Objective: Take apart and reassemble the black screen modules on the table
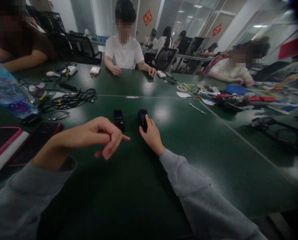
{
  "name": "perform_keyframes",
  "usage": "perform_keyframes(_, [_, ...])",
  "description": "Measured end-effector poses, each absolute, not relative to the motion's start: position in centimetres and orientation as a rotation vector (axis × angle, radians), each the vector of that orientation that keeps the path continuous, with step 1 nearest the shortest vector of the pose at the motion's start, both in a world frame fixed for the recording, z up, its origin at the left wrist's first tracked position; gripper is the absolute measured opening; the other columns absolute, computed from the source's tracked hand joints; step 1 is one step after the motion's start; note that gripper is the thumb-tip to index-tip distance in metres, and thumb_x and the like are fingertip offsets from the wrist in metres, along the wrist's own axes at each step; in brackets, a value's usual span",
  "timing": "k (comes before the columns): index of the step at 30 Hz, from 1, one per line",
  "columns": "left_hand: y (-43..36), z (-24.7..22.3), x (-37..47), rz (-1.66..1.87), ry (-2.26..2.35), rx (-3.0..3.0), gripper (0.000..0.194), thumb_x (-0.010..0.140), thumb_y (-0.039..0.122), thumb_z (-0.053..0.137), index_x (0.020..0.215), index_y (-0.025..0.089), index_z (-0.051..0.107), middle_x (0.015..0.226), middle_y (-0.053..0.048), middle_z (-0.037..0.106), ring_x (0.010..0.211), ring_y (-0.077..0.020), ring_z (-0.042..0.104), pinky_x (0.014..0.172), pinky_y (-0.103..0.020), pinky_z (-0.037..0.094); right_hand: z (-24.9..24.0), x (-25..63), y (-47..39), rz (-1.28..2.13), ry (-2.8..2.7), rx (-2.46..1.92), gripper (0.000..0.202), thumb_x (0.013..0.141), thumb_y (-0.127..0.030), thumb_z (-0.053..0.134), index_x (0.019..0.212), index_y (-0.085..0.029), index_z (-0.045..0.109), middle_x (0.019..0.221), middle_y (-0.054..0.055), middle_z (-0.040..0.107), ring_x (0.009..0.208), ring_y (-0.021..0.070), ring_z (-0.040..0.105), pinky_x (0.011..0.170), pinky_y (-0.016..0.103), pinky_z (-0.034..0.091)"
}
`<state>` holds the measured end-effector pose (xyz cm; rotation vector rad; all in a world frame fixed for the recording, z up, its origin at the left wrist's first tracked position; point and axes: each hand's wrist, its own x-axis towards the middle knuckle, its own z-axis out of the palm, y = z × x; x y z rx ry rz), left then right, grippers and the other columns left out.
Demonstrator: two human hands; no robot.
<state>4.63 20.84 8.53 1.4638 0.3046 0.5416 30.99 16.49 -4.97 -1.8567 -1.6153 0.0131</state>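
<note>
My right hand [152, 135] lies around a small black handheld device [142, 116] with a screen, thumb on its near left side and fingers over its right side. The device rests on the dark green table [108, 196]. To its left, a similar black device [118, 117] with a screen and buttons lies apart from it. My left hand [96, 135] hovers in front of that second device with nothing visible in it. Its fingers are loosely bent, one sticking out to the right.
Phones [42, 133] and a water bottle [11, 90] are at left, near tangled black cables [68, 100]. A wrench [197, 108] lies right of centre, before a heap of coloured cables [229, 93]. A person in white [125, 50] sits opposite; others sit left and right.
</note>
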Motion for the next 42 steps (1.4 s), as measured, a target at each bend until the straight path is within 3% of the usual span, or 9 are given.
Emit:
perform_keyframes(4, [23.6,6.8,5.4,0.523,0.256,1.334,0.039,0.074,0.033,0.065,0.043,0.023,0.044,0.037,0.005,0.035,0.031,-0.0073,0.032,0.101,-0.055,0.05,-4.8,31.0,16.5,0.038,-1.613,-1.871,0.068,0.091,-0.033,0.05,0.153,-0.014,0.029,0.139,0.019,0.048,0.115,0.0327,0.058,0.094,0.05,0.053])
perform_keyframes(9, [23.9,5.7,5.8,0.552,0.418,1.325,0.045,0.069,0.039,0.066,0.043,0.025,0.033,0.033,0.006,0.028,0.029,-0.0066,0.025,0.101,-0.054,0.051,-4.5,30.8,16.3,0.063,-1.603,-1.882,0.068,0.092,-0.034,0.05,0.154,-0.015,0.029,0.14,0.018,0.047,0.114,0.0336,0.058,0.093,0.052,0.053])
perform_keyframes(15, [24.4,4.8,6.7,0.675,0.382,1.299,0.037,0.071,0.037,0.07,0.053,0.021,0.043,0.052,0.005,0.049,0.04,-0.0069,0.042,0.09,-0.047,0.057,-4.4,30.8,16.2,0.066,-1.618,-1.884,0.067,0.093,-0.035,0.049,0.153,-0.014,0.029,0.139,0.018,0.047,0.113,0.0332,0.058,0.091,0.051,0.054])
perform_keyframes(19, [26.6,2.2,7.4,1.021,0.543,1.414,0.031,0.059,0.023,0.084,0.076,0.019,0.058,0.098,0.0,0.067,0.084,-0.0126,0.065,0.089,-0.033,0.055,-4.6,30.8,16.3,0.027,-1.62,-1.877,0.066,0.092,-0.033,0.049,0.153,-0.015,0.029,0.137,0.018,0.049,0.111,0.0328,0.059,0.091,0.051,0.054])
perform_keyframes(25, [28.7,-1.2,7.0,1.118,0.92,1.652,0.036,0.071,0.043,0.079,0.092,0.018,0.064,0.088,-0.003,0.067,0.068,-0.0124,0.062,0.067,-0.029,0.055,-4.6,30.8,16.3,0.041,-1.622,-1.871,0.066,0.093,-0.034,0.049,0.154,-0.017,0.028,0.138,0.017,0.048,0.111,0.0325,0.059,0.089,0.051,0.055])
perform_keyframes(28, [28.5,-2.0,6.9,1.113,0.943,1.875,0.053,0.073,0.05,0.076,0.115,0.022,0.06,0.12,-0.009,0.061,0.098,-0.0214,0.064,0.087,-0.039,0.055,-4.7,30.9,16.2,0.049,-1.612,-1.865,0.066,0.093,-0.035,0.048,0.154,-0.017,0.028,0.139,0.018,0.047,0.112,0.0329,0.059,0.089,0.052,0.056])
perform_keyframes(31, [28.4,-2.9,6.8,0.941,0.863,2.09,0.096,0.064,0.05,0.083,0.144,0.028,0.036,0.155,-0.014,0.029,0.136,-0.0351,0.04,0.112,-0.054,0.036,-4.6,30.8,16.2,0.054,-1.6,-1.873,0.066,0.093,-0.033,0.049,0.153,-0.013,0.029,0.138,0.019,0.047,0.113,0.0338,0.058,0.09,0.052,0.055])
perform_keyframes(34, [28.6,-3.9,6.7,0.744,0.821,2.135,0.119,0.059,0.051,0.086,0.153,0.026,0.017,0.16,-0.018,0.014,0.144,-0.0415,0.026,0.116,-0.06,0.026,-4.3,30.8,16.2,0.058,-1.578,-1.888,0.066,0.092,-0.032,0.049,0.153,-0.014,0.03,0.138,0.019,0.048,0.114,0.0341,0.058,0.091,0.053,0.055])
perform_keyframes(42, [28.8,-4.4,6.6,0.688,0.772,2.136,0.109,0.065,0.049,0.082,0.152,0.022,0.021,0.157,-0.02,0.024,0.145,-0.0396,0.027,0.118,-0.058,0.024,-4.7,31.2,16.4,0.072,-1.542,-1.86,0.066,0.092,-0.032,0.051,0.152,-0.013,0.032,0.138,0.019,0.049,0.118,0.0334,0.056,0.093,0.052,0.053])
